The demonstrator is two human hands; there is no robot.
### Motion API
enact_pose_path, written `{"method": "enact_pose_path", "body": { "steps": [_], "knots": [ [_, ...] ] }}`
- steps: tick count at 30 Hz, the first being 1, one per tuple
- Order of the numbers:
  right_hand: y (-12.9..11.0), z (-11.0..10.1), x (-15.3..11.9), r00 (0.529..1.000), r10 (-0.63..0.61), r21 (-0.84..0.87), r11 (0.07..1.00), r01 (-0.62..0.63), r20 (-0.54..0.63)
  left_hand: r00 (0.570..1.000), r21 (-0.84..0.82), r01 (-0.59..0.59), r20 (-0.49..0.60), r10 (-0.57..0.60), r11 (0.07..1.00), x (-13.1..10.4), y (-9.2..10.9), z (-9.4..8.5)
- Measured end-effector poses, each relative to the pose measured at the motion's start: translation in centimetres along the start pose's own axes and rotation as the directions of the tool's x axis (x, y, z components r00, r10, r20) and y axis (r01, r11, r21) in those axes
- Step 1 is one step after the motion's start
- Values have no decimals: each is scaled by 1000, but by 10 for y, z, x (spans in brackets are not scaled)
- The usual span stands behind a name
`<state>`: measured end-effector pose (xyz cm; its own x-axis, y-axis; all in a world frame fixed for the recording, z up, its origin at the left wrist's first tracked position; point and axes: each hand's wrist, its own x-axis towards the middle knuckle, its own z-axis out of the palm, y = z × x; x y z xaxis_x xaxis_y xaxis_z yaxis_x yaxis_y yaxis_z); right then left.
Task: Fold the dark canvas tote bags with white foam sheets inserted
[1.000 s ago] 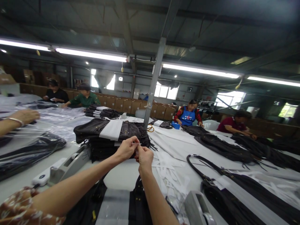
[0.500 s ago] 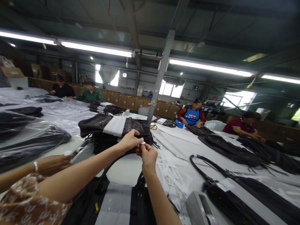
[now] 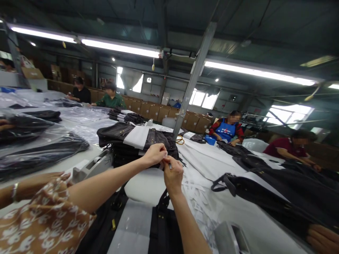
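My left hand (image 3: 155,154) and my right hand (image 3: 173,173) meet in front of me, fingertips pinched together. Between them shows a bit of a small white piece (image 3: 165,155), mostly covered by the fingers; its kind is too small to make out. Below my wrists lies a black bag (image 3: 166,227) with a white paper band (image 3: 129,225) around it and a strap standing up near my right forearm. Just beyond my hands is a stack of dark bags (image 3: 111,135), the top one with a white band (image 3: 136,137).
A co-worker's hand (image 3: 39,183) with a bracelet is beside a grey tape dispenser (image 3: 92,165) at left. Another hand (image 3: 324,238) touches black bags (image 3: 265,197) at right. A second grey dispenser (image 3: 230,238) stands near my right forearm. White strips (image 3: 197,201) litter the table; a post (image 3: 194,77) rises behind.
My fingertips have drawn closer around the white piece, which now shows less. The view has shifted left. At right, the nearest bag has moved, and a person's hand has appeared by it.
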<state>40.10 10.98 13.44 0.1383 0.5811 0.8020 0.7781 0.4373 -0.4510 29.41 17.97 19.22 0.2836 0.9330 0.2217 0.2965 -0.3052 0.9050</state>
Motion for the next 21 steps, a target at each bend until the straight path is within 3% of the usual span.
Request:
{"method": "enact_pose_path", "body": {
  "steps": [4, 6, 9, 13, 16, 21],
  "knots": [
    [1, 0, 2, 995, -74, -46, 996, 77, 73, 991, 71, -61, -112, 69, 996, 16, 8, -10],
    [5, 1, 8, 993, -75, -52, 995, 80, 90, 991, 84, -105, -73, 111, 991, 20, 15, -13],
    [15, 9, 12, 970, -115, 55, 993, 106, 213, 986, 78, -161, -21, 163, 984, 23, 21, -16],
    [20, 21, 6, 938, -142, 152, 984, 98, 317, 990, 38, -85, -111, 89, 996, 30, 11, -18],
    [21, 25, 0, 903, -175, -10, 981, 195, 392, 988, 3, -47, -147, 47, 999, 34, -5, -21],
    [54, 38, -17, 844, -65, -399, 860, 319, 533, 980, 88, -172, -90, 180, 981, 19, -34, -26]
  ]
}}
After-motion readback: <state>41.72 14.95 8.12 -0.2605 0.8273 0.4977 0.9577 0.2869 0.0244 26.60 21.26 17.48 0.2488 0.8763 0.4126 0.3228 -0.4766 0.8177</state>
